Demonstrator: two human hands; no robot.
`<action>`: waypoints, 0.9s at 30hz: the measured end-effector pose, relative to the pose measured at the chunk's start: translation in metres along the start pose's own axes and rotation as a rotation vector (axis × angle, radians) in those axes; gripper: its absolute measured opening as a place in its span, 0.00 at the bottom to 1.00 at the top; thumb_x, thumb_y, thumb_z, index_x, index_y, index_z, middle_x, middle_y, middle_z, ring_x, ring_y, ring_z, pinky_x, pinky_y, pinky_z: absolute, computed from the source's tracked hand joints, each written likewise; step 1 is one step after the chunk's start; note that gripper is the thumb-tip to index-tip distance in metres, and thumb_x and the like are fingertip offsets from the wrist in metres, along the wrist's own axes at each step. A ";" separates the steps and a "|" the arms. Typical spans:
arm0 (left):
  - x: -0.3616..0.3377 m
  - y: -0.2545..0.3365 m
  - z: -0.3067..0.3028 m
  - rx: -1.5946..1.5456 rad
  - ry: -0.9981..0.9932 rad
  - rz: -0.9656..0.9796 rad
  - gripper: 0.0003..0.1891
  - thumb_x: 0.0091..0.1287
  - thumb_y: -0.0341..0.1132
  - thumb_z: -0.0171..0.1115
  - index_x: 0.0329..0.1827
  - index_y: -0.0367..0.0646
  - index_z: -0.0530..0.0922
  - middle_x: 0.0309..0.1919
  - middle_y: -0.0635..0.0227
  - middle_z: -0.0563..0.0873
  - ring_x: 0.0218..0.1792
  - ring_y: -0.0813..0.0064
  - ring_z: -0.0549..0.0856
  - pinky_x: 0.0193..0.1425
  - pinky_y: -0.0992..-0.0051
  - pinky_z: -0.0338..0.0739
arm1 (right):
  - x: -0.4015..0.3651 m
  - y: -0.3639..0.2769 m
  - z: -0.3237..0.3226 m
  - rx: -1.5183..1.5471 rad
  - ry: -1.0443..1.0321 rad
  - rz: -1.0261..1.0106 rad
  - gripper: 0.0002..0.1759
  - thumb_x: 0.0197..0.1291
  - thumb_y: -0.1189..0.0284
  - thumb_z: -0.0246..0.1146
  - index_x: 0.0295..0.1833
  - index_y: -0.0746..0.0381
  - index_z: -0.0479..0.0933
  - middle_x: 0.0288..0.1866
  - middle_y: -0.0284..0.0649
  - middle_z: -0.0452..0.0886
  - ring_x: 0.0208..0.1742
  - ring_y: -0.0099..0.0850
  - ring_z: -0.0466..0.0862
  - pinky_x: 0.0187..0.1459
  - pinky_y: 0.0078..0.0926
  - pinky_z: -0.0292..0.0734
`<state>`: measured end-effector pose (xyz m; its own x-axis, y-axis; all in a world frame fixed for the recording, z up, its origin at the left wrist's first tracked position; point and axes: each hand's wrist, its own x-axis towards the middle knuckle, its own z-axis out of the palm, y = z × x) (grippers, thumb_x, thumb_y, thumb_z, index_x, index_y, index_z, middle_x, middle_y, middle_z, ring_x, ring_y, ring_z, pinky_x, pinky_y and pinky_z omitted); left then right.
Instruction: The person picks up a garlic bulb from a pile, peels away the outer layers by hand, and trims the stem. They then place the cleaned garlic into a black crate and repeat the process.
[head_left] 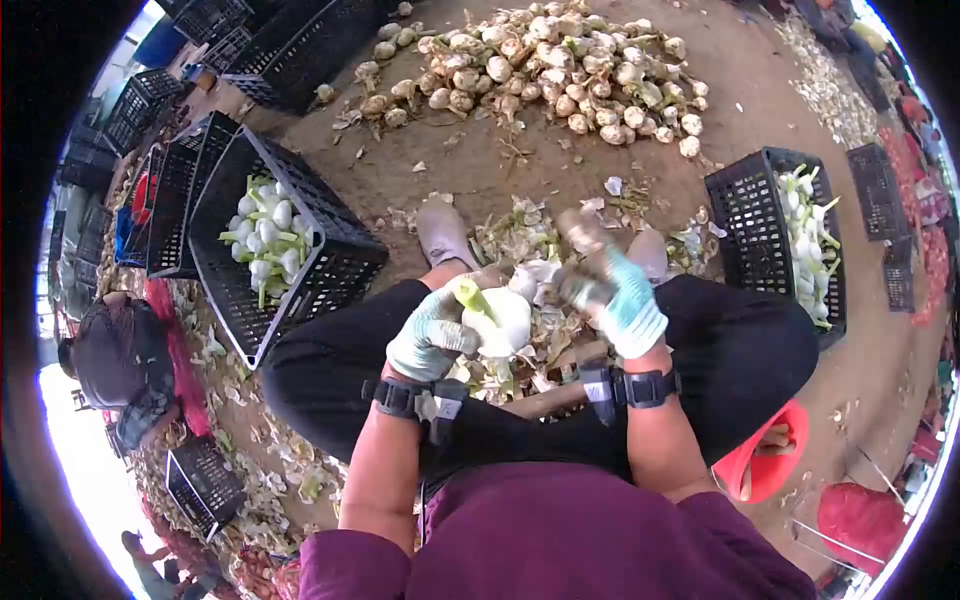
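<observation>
My left hand (432, 333), in a pale gloved covering with dirty fingertips, is closed around a peeled white garlic bulb (512, 318) with a cut green stem. Just to the right, my right hand (622, 300) wears a light teal glove and is raised; motion smears its fingers, and I cannot tell whether they hold anything. Between and below the hands, loose garlic skins (545, 350) lie in a heap between my legs.
A large pile of unpeeled bulbs (560, 70) lies on the ground ahead. Black crates with white garlic stand at left (345, 255) and right (740, 225). A red bucket (785, 470) sits by my right knee. Another person (120, 350) is at far left.
</observation>
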<state>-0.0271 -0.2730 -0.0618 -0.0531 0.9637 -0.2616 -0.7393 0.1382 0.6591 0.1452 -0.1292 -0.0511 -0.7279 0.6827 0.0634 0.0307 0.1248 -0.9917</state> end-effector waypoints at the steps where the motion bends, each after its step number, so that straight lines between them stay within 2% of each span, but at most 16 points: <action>1: 0.003 0.003 0.002 0.060 -0.049 -0.021 0.36 0.39 0.29 0.69 0.56 0.36 0.66 0.45 0.64 0.78 0.44 0.70 0.78 0.44 0.77 0.74 | -0.006 0.017 0.004 0.075 -0.105 0.061 0.21 0.51 0.72 0.62 0.52 0.64 0.71 0.48 0.36 0.76 0.46 0.24 0.76 0.44 0.21 0.72; 4: 0.009 0.005 0.007 0.061 0.030 -0.083 0.36 0.37 0.30 0.69 0.54 0.35 0.65 0.44 0.61 0.77 0.44 0.67 0.78 0.49 0.72 0.73 | -0.010 0.018 0.014 -0.195 -0.278 -0.026 0.18 0.50 0.75 0.61 0.50 0.66 0.72 0.43 0.35 0.79 0.42 0.24 0.77 0.44 0.21 0.72; 6: 0.015 0.007 0.009 0.058 0.152 0.007 0.37 0.40 0.29 0.68 0.57 0.34 0.63 0.46 0.60 0.76 0.45 0.66 0.78 0.50 0.72 0.72 | -0.010 0.025 0.022 0.001 -0.068 0.290 0.17 0.50 0.77 0.61 0.47 0.67 0.73 0.41 0.36 0.79 0.40 0.25 0.77 0.43 0.22 0.72; 7: 0.016 0.001 0.001 0.044 0.153 0.081 0.32 0.44 0.28 0.65 0.56 0.34 0.65 0.49 0.62 0.74 0.50 0.69 0.74 0.55 0.72 0.68 | -0.011 0.026 0.029 0.005 -0.067 0.288 0.17 0.50 0.77 0.61 0.47 0.67 0.73 0.41 0.36 0.79 0.40 0.25 0.77 0.43 0.22 0.72; 9: 0.016 -0.009 0.009 0.045 0.185 0.223 0.29 0.49 0.29 0.62 0.56 0.35 0.66 0.49 0.62 0.74 0.49 0.69 0.75 0.54 0.72 0.69 | -0.012 0.025 0.042 -0.129 0.127 0.093 0.09 0.45 0.75 0.59 0.35 0.66 0.74 0.27 0.48 0.77 0.30 0.40 0.78 0.32 0.29 0.72; 11: 0.023 -0.023 0.009 0.001 0.359 0.241 0.26 0.53 0.34 0.63 0.53 0.34 0.67 0.43 0.62 0.77 0.44 0.71 0.77 0.51 0.72 0.71 | -0.016 0.017 0.052 -0.534 0.113 -0.189 0.06 0.45 0.76 0.58 0.31 0.64 0.74 0.26 0.48 0.77 0.27 0.39 0.78 0.27 0.30 0.71; 13: 0.029 -0.028 0.004 -0.094 0.504 0.283 0.20 0.61 0.39 0.55 0.51 0.34 0.68 0.48 0.57 0.75 0.49 0.66 0.75 0.54 0.70 0.70 | -0.020 0.027 0.062 -0.103 0.087 0.069 0.07 0.44 0.74 0.60 0.31 0.64 0.74 0.26 0.49 0.77 0.26 0.42 0.78 0.28 0.30 0.72; 15: 0.027 -0.031 -0.003 -0.083 0.521 0.307 0.16 0.62 0.40 0.54 0.44 0.35 0.72 0.46 0.55 0.76 0.47 0.62 0.75 0.54 0.65 0.70 | -0.006 0.037 0.038 0.142 0.217 0.553 0.09 0.45 0.73 0.61 0.34 0.65 0.74 0.28 0.47 0.78 0.28 0.44 0.78 0.31 0.31 0.74; 17: 0.023 -0.035 -0.019 -0.353 0.237 0.298 0.16 0.62 0.42 0.54 0.40 0.36 0.73 0.47 0.52 0.75 0.49 0.56 0.74 0.55 0.58 0.68 | -0.003 0.110 0.015 -0.520 0.090 0.713 0.12 0.48 0.77 0.59 0.41 0.67 0.73 0.30 0.44 0.79 0.30 0.29 0.78 0.32 0.27 0.73; 19: 0.022 -0.023 -0.003 -0.310 0.228 0.328 0.18 0.61 0.47 0.54 0.37 0.37 0.74 0.49 0.50 0.74 0.51 0.51 0.72 0.56 0.55 0.66 | -0.003 0.107 0.021 -0.574 0.107 0.592 0.16 0.48 0.77 0.60 0.45 0.67 0.72 0.32 0.45 0.79 0.32 0.31 0.79 0.34 0.28 0.73; 20: 0.022 -0.020 -0.006 -0.418 0.184 0.275 0.21 0.62 0.48 0.51 0.43 0.35 0.71 0.52 0.52 0.71 0.54 0.54 0.69 0.55 0.57 0.68 | -0.003 0.106 0.025 -0.634 0.118 0.465 0.20 0.47 0.77 0.61 0.49 0.67 0.71 0.34 0.45 0.79 0.35 0.33 0.79 0.36 0.29 0.73; 21: 0.020 -0.018 -0.006 -0.525 0.144 0.224 0.24 0.63 0.48 0.48 0.49 0.33 0.68 0.55 0.54 0.67 0.58 0.58 0.65 0.54 0.60 0.69 | 0.003 0.053 0.028 -0.579 0.079 0.405 0.25 0.47 0.75 0.62 0.54 0.66 0.68 0.38 0.44 0.80 0.39 0.35 0.79 0.40 0.29 0.73; 23: 0.022 -0.016 -0.005 -0.583 0.279 0.158 0.27 0.62 0.51 0.48 0.50 0.32 0.68 0.56 0.54 0.67 0.55 0.56 0.69 0.53 0.60 0.70 | 0.002 0.052 0.028 -0.283 -0.088 0.242 0.26 0.48 0.73 0.63 0.55 0.66 0.67 0.37 0.42 0.80 0.39 0.31 0.79 0.41 0.26 0.72; 25: 0.026 -0.023 -0.016 -0.555 -0.034 0.234 0.26 0.62 0.52 0.48 0.47 0.33 0.70 0.56 0.53 0.67 0.51 0.52 0.73 0.50 0.58 0.72 | 0.001 0.032 0.045 0.898 0.127 0.578 0.17 0.50 0.71 0.62 0.44 0.68 0.71 0.39 0.46 0.77 0.38 0.32 0.78 0.38 0.26 0.73; 26: 0.027 -0.027 -0.019 -0.539 0.022 0.233 0.25 0.62 0.52 0.48 0.41 0.33 0.74 0.54 0.51 0.69 0.44 0.48 0.76 0.45 0.57 0.74 | 0.002 0.016 0.040 0.098 -0.097 0.353 0.13 0.52 0.69 0.61 0.36 0.69 0.71 0.30 0.42 0.77 0.32 0.29 0.76 0.34 0.24 0.71; 27: 0.028 -0.029 -0.019 -0.543 0.019 0.228 0.25 0.62 0.52 0.48 0.41 0.33 0.74 0.54 0.51 0.69 0.44 0.48 0.76 0.45 0.57 0.74 | 0.005 -0.012 0.042 -0.049 -0.026 0.422 0.10 0.52 0.71 0.59 0.34 0.69 0.72 0.25 0.40 0.76 0.29 0.27 0.74 0.32 0.23 0.70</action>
<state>-0.0200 -0.2545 -0.1012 -0.2591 0.9505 -0.1716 -0.9456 -0.2134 0.2457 0.1118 -0.1575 -0.0431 -0.6616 0.6631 -0.3502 0.3617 -0.1269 -0.9236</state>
